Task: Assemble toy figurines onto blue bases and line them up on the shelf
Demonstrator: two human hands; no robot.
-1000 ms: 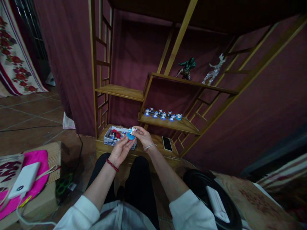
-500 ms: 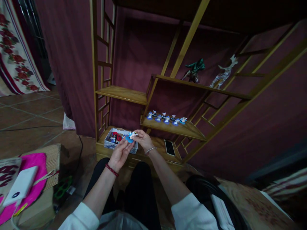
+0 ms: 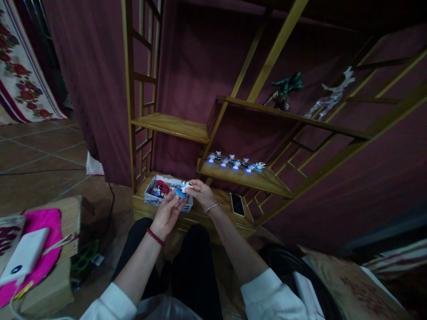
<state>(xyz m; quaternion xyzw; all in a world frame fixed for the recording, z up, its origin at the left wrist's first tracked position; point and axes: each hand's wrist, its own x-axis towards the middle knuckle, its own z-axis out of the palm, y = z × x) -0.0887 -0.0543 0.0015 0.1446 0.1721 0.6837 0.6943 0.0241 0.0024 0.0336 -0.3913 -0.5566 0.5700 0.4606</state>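
Between my two hands is a small figurine [image 3: 182, 188], white and blue with a round blue base. My left hand [image 3: 169, 212] pinches the base from below left, and my right hand [image 3: 201, 194] grips its upper right side. Just behind them an open white-and-blue box [image 3: 151, 200] sits on the cabinet's low ledge, holding red and dark small figures [image 3: 162, 188]. Several similar figurines [image 3: 236, 165] stand in two rows on the middle shelf [image 3: 245, 178], with a blue-and-white one [image 3: 259, 166] at the right end.
A dark-screened phone [image 3: 237, 204] lies on the low ledge right of my hands. Higher up stand a dark green statue [image 3: 284, 91] and a clear deer figure [image 3: 332, 98]. At left, a white power bank [image 3: 25, 258] rests on a pink cloth [image 3: 50, 235]. Wooden uprights divide the shelving.
The view has shifted slightly, so the right-hand shelves sit farther right. Both hands keep hold of the figurine in nearly the same place; its tilt looks slightly different.
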